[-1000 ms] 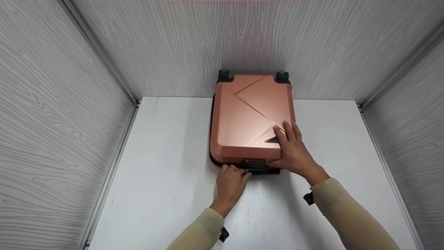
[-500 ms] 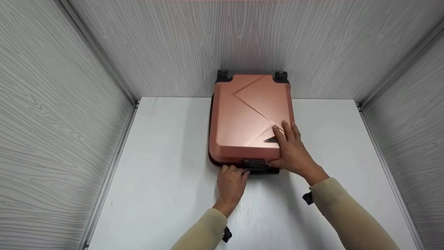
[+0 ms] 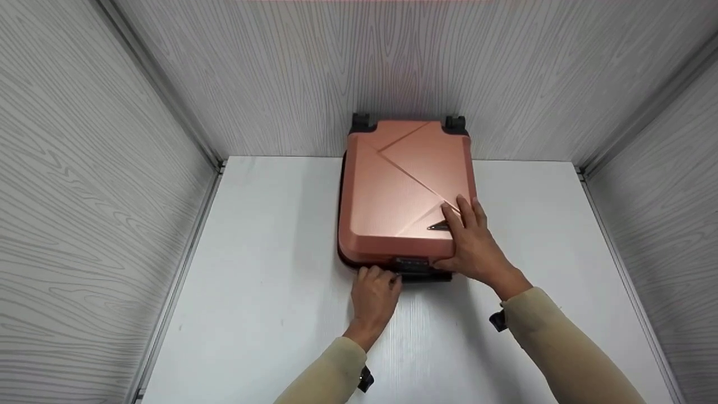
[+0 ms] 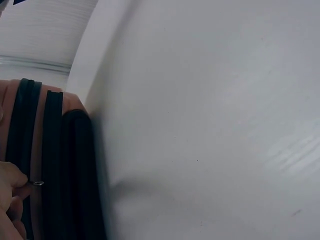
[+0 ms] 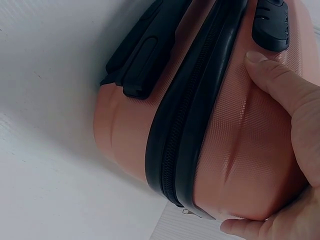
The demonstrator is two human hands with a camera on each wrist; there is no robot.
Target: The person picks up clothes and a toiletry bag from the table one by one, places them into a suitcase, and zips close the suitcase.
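A rose-pink hard-shell suitcase [image 3: 404,179] lies flat on the white surface, its wheels towards the back wall. At its near edge my left hand [image 3: 374,297] pinches a small metal zipper pull [image 4: 37,183] between thumb and finger. The black zipper [image 5: 182,115] runs along the suitcase's side and looks closed where the right wrist view shows it. My right hand [image 3: 475,247] rests spread on the near right corner, fingers on the lid and thumb beside the black combination lock [image 5: 270,25]. The black carry handle [image 3: 426,277] is partly behind my left hand.
Grey wood-grain panels [image 3: 280,73] enclose the white tabletop [image 3: 252,269] at the back and both sides. Two black wheels [image 3: 360,122] stand close to the back panel. A second small metal zipper pull [image 5: 189,212] hangs at the right side of the suitcase.
My left wrist and forearm have shifted slightly to the right, with the fingers still at the zipper. The right hand keeps its place on the suitcase.
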